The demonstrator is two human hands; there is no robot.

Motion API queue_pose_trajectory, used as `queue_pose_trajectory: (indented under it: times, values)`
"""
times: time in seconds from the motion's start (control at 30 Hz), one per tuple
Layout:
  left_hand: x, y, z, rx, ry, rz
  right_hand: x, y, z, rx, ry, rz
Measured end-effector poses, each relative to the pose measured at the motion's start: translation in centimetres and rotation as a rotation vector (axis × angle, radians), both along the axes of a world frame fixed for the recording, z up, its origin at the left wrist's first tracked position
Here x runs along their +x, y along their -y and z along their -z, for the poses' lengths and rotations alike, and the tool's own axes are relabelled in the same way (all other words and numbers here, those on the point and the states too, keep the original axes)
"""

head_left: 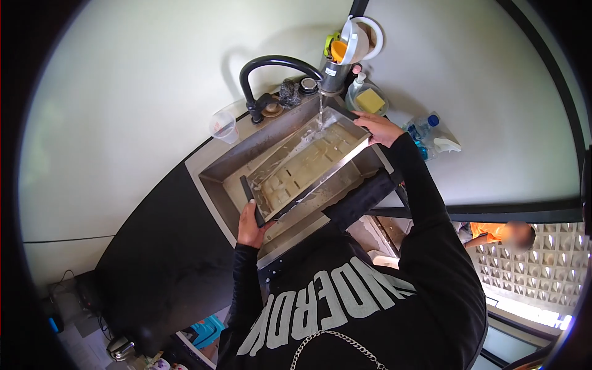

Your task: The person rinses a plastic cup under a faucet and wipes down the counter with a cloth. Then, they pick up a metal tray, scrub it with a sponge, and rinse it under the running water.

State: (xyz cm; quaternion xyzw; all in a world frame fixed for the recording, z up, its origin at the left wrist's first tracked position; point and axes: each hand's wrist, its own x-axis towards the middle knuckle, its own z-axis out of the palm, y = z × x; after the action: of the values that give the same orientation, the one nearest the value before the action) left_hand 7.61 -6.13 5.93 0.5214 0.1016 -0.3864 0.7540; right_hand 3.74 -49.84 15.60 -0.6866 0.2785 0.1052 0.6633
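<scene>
I hold a rectangular metal tray with slots in its bottom over the steel sink. My left hand grips its near black handle. My right hand grips the far end. Water runs from the black curved faucet onto the tray's far corner, and the tray's inside looks wet and soapy. Both my arms wear black sleeves.
A clear measuring cup stands left of the faucet. A yellow sponge in a dish, a soap bottle and a white kettle sit behind the sink. Plastic bottles lie to the right. Another person is at far right. Black counter extends left.
</scene>
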Motion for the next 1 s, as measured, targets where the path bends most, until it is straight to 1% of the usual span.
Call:
queue_pose_trajectory:
  times: [0.07,0.1,0.17,0.2,0.27,0.33,0.4,0.43,0.5,0.6,0.63,0.67,0.7,0.73,0.8,0.83,0.9,0.93,1.0]
  values:
    - [0.0,0.4,1.0,0.021,0.012,-0.004,-0.2,-0.5,-1.9,-0.009,0.002,-0.045]
    - [0.1,0.7,1.1,-0.001,0.016,0.022,-0.2,-0.7,-2.5,-0.045,-0.009,-0.022]
    - [0.4,1.0,1.7,-0.052,-0.003,0.063,-0.7,0.0,-2.2,-0.114,-0.021,0.008]
    - [0.6,1.1,1.6,-0.050,-0.007,0.061,-0.8,0.1,-2.5,-0.112,-0.025,0.005]
    - [0.8,1.4,1.2,-0.102,-0.048,0.126,-1.1,0.5,-3.6,-0.171,-0.092,-0.014]
    - [0.8,1.8,1.2,-0.100,-0.042,0.136,-1.7,-0.1,-4.8,-0.184,-0.083,-0.021]
    - [0.9,2.2,1.4,-0.096,-0.037,0.142,-2.2,-1.0,-5.4,-0.235,-0.029,0.088]
    - [1.2,2.4,1.9,-0.096,-0.032,0.159,-2.3,-1.0,-5.4,-0.238,-0.029,0.084]
    - [1.6,2.8,2.4,-0.097,-0.029,0.164,-2.3,-1.3,-5.6,-0.337,0.036,0.092]
    - [2.6,3.7,2.9,-0.028,-0.047,0.154,-2.7,-2.4,-7.1,-0.396,0.060,0.119]
    - [2.9,4.0,3.1,-0.014,-0.027,0.186,-2.6,-2.3,-7.1,-0.399,0.060,0.117]
    - [3.2,4.2,3.3,0.001,-0.007,0.220,-2.7,-2.1,-7.1,-0.456,0.063,0.095]
    - [3.2,4.4,3.5,-0.001,-0.007,0.223,-2.8,-1.8,-7.1,-0.512,0.065,0.074]
    - [3.3,4.6,3.7,-0.016,0.002,0.221,-3.0,-1.5,-7.0,-0.514,0.065,0.077]
    - [3.4,5.0,4.2,-0.030,0.009,0.220,-3.3,-1.3,-6.9,-0.588,0.140,0.020]
    - [3.5,5.3,4.4,-0.039,0.039,0.200,-3.6,-1.6,-7.0,-0.588,0.139,0.020]
    - [3.8,5.9,4.4,-0.051,0.067,0.177,-4.2,-2.4,-7.5,-0.591,0.249,0.041]
    - [4.0,6.3,4.0,-0.009,0.086,0.137,-4.4,-2.5,-7.3,-0.592,0.250,0.039]
    - [4.4,6.6,3.9,0.034,0.104,0.096,-4.7,-2.5,-6.9,-0.574,0.357,0.058]
